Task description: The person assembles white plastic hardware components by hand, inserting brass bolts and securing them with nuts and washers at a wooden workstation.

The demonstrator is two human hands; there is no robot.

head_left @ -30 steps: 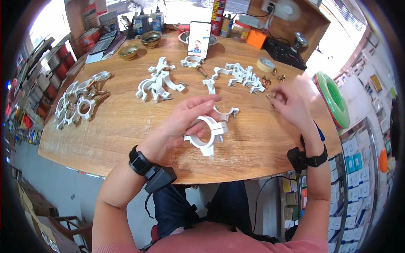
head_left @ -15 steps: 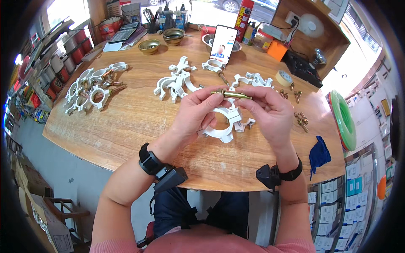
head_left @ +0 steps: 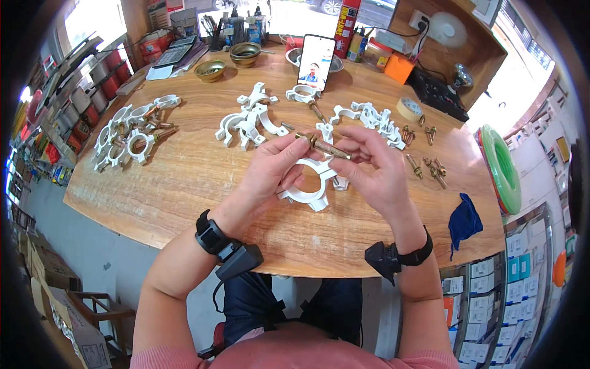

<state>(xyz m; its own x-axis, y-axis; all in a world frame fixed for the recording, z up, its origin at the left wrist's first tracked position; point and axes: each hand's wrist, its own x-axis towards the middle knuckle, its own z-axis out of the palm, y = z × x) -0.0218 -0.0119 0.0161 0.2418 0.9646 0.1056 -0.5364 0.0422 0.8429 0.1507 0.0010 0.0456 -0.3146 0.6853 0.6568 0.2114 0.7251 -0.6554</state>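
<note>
A brass-coloured expansion bolt [head_left: 332,149] is held up over the table, slanting down to the right. My left hand [head_left: 267,171] pinches its nut end between thumb and forefinger. At the sleeve end, the thumb and fingers of my right hand [head_left: 380,171] close on the bolt. Just below it is a white ring-shaped pipe clamp [head_left: 315,200], against the lower fingers of my left hand; whether they grip it is unclear. Part of another white clamp piece [head_left: 340,183] shows behind, mostly covered by my right hand.
White clamps with bolts [head_left: 140,145] lie at the left. Loose clamp halves [head_left: 249,126] lie in the middle, more [head_left: 375,120] at the right beside several bolts [head_left: 437,172]. A phone [head_left: 316,64] stands at the back. A blue cloth [head_left: 465,221] lies near the right edge.
The bolt has tipped from nearly level to sloping down rightward. My right fingers have shifted and spread slightly around its end. The whole view has moved a little.
</note>
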